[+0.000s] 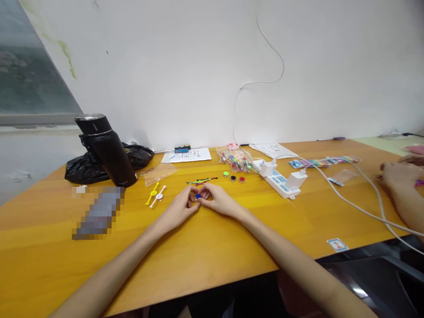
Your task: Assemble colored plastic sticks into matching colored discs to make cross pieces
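Hands (179, 207) together around blue piece (198, 196), forearms (130, 254) in wide V.

The only readable sign is a single figure "2" on a small white card with a blue border (337, 244), at 2 o'clock from the wearer's seat, near the front edge of the desk (215, 256). All other print is illegible: dark marks on a white sheet (202, 154) under a screwdriver (181, 149) at 12 o'clock, print on another white sheet (271, 150) and on the power strip (277, 180) at 1 o'clock, and a tiny mark low on the black bottle (112, 154) at 11 o'clock.
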